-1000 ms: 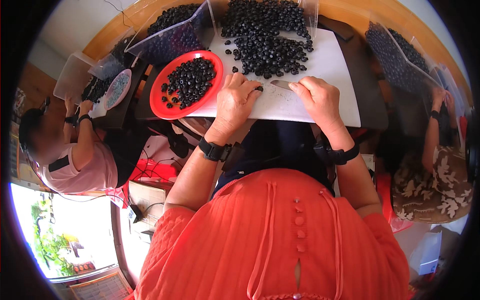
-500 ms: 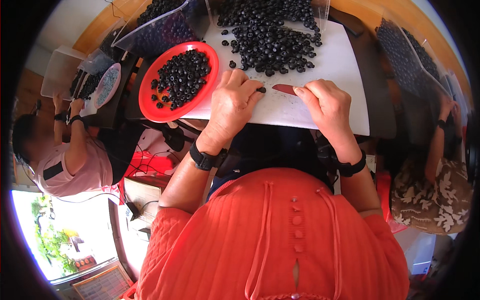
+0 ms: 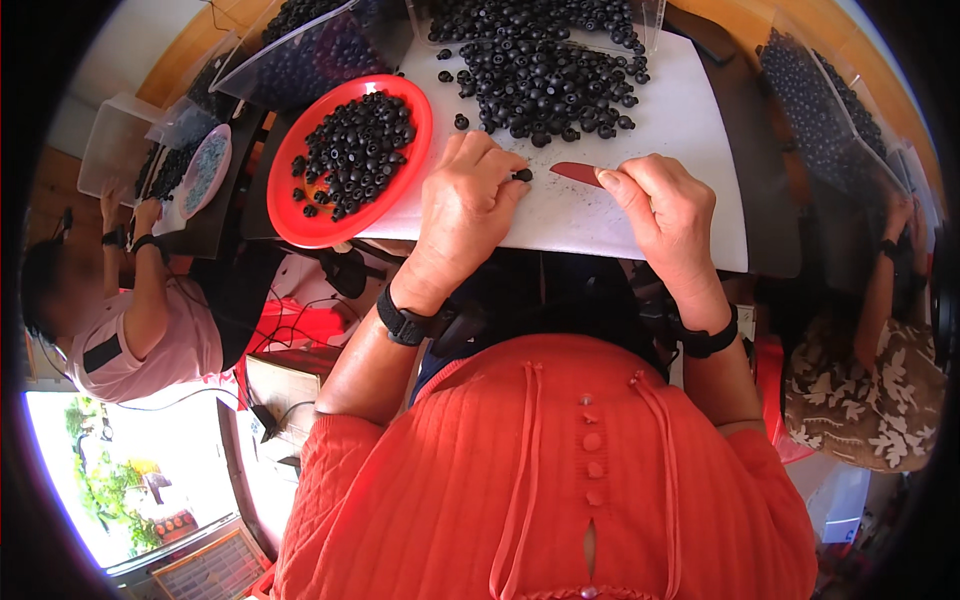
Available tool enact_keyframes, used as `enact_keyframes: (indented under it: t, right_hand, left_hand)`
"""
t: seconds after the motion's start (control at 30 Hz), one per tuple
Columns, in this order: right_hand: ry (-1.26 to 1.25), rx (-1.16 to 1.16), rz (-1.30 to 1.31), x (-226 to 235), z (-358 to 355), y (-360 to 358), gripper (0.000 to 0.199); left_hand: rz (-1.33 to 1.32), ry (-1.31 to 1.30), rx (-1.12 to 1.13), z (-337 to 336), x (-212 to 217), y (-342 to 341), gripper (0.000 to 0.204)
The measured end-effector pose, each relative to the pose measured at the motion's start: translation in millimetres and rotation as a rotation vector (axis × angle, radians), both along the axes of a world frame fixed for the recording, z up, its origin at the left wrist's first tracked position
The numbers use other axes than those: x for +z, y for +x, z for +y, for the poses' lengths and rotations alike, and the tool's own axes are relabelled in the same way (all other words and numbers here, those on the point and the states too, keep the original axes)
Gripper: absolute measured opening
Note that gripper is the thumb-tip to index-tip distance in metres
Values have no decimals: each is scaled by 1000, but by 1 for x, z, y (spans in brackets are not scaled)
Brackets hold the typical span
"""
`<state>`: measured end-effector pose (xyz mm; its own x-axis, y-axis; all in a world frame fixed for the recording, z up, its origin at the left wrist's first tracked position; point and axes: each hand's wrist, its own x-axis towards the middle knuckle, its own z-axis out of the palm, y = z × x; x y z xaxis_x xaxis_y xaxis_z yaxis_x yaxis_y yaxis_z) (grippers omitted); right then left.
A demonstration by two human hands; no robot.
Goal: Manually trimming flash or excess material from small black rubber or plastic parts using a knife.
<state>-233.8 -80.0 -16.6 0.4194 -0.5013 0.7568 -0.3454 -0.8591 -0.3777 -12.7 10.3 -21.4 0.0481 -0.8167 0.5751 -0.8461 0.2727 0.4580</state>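
My left hand (image 3: pixel 468 190) is closed, pinching a small black round part (image 3: pixel 522 175) between thumb and fingertips above the white board (image 3: pixel 690 110). A knife with a reddish blade (image 3: pixel 577 173) is gripped in my right hand (image 3: pixel 668 205); its tip points left toward the part, with a gap between them. The handle is hidden in my fist. Beyond my hands lies a heap of black parts (image 3: pixel 550 85), small and knob-like with holes. To the left of my left hand, a red plate (image 3: pixel 283 200) holds many similar parts (image 3: pixel 362 150).
Clear plastic bins of black parts (image 3: pixel 290 65) stand at the far left and far middle. Dark crumbs (image 3: pixel 590 208) dot the board near my hands. At left, a person (image 3: pixel 150 320) works beside a pink plate (image 3: pixel 210 170); another person's patterned sleeve (image 3: pixel 860 390) shows at right.
The knife and my right hand have shifted slightly right, widening the gap to the black part. My left hand still pinches it. The whole view has tilted a little.
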Motion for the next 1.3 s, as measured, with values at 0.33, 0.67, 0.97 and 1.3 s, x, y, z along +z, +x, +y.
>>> enact_keyframes:
  t: [0.33, 0.67, 0.97, 1.3]
  right_hand:
    - [18, 28, -23, 1, 1, -2, 23]
    - [40, 43, -76, 0, 0, -3, 23]
    - [200, 110, -244, 8, 4, -9, 18]
    - [452, 127, -139, 11, 8, 4, 27]
  left_hand:
    - [-73, -3, 26, 0, 6, -10, 20]
    - [-176, -29, 40, -4, 6, -14, 19]
    - [230, 10, -75, -6, 12, -16, 20]
    - [1221, 235, -437, -6, 13, -18, 27]
